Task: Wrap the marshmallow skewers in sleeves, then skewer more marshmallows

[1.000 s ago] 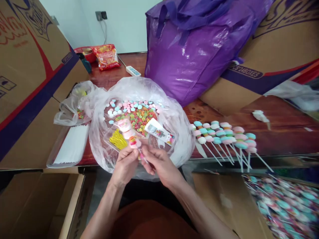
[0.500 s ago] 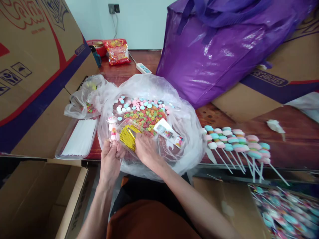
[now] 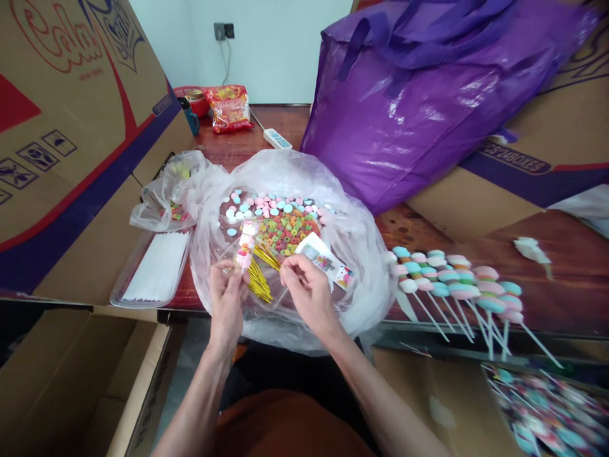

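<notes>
My left hand [image 3: 227, 293] is closed round the stick of a wrapped candy skewer [image 3: 246, 246], held upright over a clear plastic bag [image 3: 366, 266]. My right hand [image 3: 307, 289] pinches one gold twist tie [image 3: 266, 254], lifted out of the bundle of gold ties [image 3: 259, 285] lying between my hands. Inside the bag lie pastel marshmallow discs [image 3: 271, 204], coloured candy rings [image 3: 285, 230] and a small printed card [image 3: 326, 260].
A row of finished skewers [image 3: 451, 276] lies on the wooden table [image 3: 547, 298] to the right. A tray of white sticks [image 3: 157, 266] sits left of the bag. Cardboard boxes [image 3: 57, 158] flank both sides; a purple bag [image 3: 419, 95] stands behind. More wrapped skewers [image 3: 552, 412] fill a box, lower right.
My right hand reached into the gold tie bundle and now lifts one tie clear. My left hand shifted left, keeping the skewer upright. The camera moved slightly.
</notes>
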`<state>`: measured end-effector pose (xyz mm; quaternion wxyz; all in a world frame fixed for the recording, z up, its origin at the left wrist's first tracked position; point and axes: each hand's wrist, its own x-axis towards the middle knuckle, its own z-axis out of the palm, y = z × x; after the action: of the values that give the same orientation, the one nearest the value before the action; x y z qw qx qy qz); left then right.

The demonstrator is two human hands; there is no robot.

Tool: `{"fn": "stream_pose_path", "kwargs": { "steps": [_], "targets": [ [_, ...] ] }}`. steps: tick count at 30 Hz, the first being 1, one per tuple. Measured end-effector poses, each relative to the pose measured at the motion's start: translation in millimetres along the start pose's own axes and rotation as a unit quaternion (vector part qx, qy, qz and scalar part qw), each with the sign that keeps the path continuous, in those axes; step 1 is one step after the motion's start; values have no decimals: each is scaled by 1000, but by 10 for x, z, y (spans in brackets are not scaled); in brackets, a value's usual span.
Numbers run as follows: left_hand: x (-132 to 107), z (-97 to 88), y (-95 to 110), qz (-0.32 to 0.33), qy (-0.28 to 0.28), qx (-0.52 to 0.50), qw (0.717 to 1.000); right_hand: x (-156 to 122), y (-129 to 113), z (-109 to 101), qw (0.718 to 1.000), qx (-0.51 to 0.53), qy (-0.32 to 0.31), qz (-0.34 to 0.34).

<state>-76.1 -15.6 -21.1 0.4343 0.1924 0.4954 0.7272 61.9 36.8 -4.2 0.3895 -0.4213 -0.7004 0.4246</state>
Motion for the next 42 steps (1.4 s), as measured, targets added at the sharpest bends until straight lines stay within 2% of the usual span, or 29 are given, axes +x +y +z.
{"fn": "stream_pose_path", "kwargs": {
  "steps": [1, 3, 8, 12, 16, 19, 21, 24, 26, 28, 29, 32, 34, 36, 38, 39, 42],
  "targets": [
    [-14, 26, -31, 0, -14, 5, 1000, -58, 10, -21, 998, 58, -13, 5],
    [-51, 87, -91, -7, -48, 1, 999, -153, 26, -38, 994, 102, -26, 9],
    [-196, 271, -195, -36, -124, -17, 992, -224, 97, -47, 998, 39, 43, -17],
    [-271, 388, -233, -37, -132, 13, 990, -234, 160, -123, 997, 14, 77, -24],
    [-283, 491, -258, -47, -126, 5, 991, -290, 205, -156, 997, 14, 77, -3],
    [-288, 559, -221, -105, -128, -33, 986, -338, 213, -155, 996, 40, 84, 7],
    [-293, 585, -158, -176, -149, -64, 971, -360, 192, -189, 993, 71, 89, -4],
    [-308, 603, -46, -299, -205, -110, 925, -375, 137, -313, 991, 103, 70, -42],
    [-334, 624, -2, -347, -240, -114, 900, -380, 112, -411, 992, 103, 39, -69],
    [-377, 665, -12, -330, -246, -80, 908, -390, 115, -479, 993, 65, 27, -95],
    [-404, 689, -37, -291, -235, -54, 926, -399, 124, -497, 993, 32, 38, -106],
    [-487, 738, -161, -121, -183, 40, 975, -432, 152, -506, 988, -58, 92, -110],
    [-524, 734, -237, -32, -175, 106, 978, -450, 147, -516, 990, -74, 96, -76],
    [-535, 713, -280, 9, -184, 158, 970, -457, 130, -551, 995, -55, 80, -32],
    [-520, 703, -288, 4, -191, 163, 968, -460, 118, -600, 998, -20, 64, 4],
    [-504, 708, -284, -22, -192, 145, 970, -464, 119, -622, 998, -2, 58, 18],
    [-433, 764, -265, -165, -187, 36, 968, -503, 146, -664, 998, 19, 57, 26]
  ]
}}
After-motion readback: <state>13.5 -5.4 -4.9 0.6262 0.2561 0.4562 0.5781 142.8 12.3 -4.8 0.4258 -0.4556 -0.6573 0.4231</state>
